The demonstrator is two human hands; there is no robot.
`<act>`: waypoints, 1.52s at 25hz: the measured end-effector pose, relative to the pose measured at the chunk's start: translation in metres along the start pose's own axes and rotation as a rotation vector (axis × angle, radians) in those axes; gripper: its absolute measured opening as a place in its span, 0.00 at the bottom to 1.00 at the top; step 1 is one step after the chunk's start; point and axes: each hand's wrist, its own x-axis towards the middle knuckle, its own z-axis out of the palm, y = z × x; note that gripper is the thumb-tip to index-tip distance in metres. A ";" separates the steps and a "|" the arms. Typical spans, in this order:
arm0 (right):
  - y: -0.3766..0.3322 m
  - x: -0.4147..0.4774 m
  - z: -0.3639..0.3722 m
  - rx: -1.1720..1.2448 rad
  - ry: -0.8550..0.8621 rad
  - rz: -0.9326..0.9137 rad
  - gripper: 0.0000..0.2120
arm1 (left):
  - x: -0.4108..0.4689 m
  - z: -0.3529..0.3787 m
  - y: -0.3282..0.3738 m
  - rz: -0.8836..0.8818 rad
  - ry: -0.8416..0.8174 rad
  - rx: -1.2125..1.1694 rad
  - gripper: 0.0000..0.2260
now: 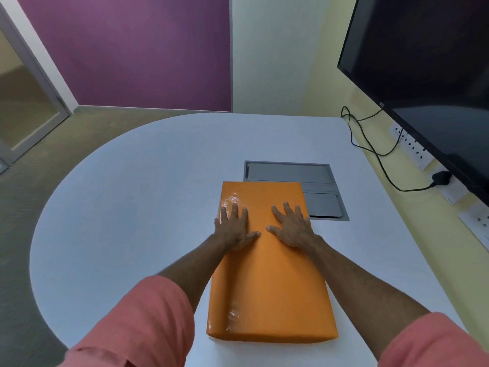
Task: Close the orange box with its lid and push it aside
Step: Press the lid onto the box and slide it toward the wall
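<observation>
The orange box lies lengthwise on the white table, its orange lid seated on top and covering it. My left hand rests flat on the far left part of the lid, fingers spread, little finger at the lid's left edge. My right hand lies flat on the far right part, fingers spread, near the right edge. The two thumbs point toward each other, a small gap between them. Neither hand grips anything.
A grey recessed cable hatch is set into the table just beyond the box; the box's far right corner overlaps it. A large dark screen hangs on the right wall above sockets and a black cable. The table's rounded edge curves on the left.
</observation>
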 end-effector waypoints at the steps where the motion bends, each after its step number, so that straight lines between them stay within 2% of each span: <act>1: 0.000 -0.002 -0.001 0.017 0.002 -0.007 0.36 | -0.001 0.001 -0.002 0.004 -0.003 -0.014 0.42; 4: 0.003 -0.012 -0.002 0.162 0.119 0.004 0.37 | -0.009 0.003 -0.007 -0.014 0.056 -0.127 0.42; 6: 0.010 -0.023 -0.001 0.327 0.222 0.096 0.38 | -0.016 0.000 -0.017 -0.073 0.156 -0.247 0.39; 8: 0.023 -0.033 0.001 0.497 0.225 0.235 0.39 | -0.026 -0.001 -0.032 -0.143 0.220 -0.300 0.32; 10: 0.037 -0.043 0.001 0.718 0.126 0.376 0.39 | -0.036 -0.002 -0.043 -0.214 0.145 -0.488 0.28; 12: 0.046 -0.052 0.001 0.907 -0.031 0.489 0.39 | -0.047 -0.004 -0.049 -0.295 -0.048 -0.822 0.25; 14: 0.048 -0.060 0.002 0.976 -0.146 0.523 0.35 | -0.053 -0.008 -0.049 -0.318 -0.201 -1.005 0.22; 18: 0.044 -0.065 0.005 1.053 -0.143 0.529 0.28 | -0.053 -0.013 -0.052 -0.309 -0.216 -1.043 0.17; 25: 0.054 -0.079 -0.004 1.114 -0.056 0.604 0.23 | -0.047 -0.017 -0.037 -0.256 -0.241 -1.018 0.20; 30: 0.094 -0.102 -0.019 1.154 -0.016 0.630 0.24 | -0.041 -0.025 0.011 -0.190 -0.257 -0.993 0.20; 38: 0.199 -0.141 -0.036 1.139 0.007 0.682 0.22 | -0.046 -0.007 0.124 -0.139 -0.276 -1.013 0.17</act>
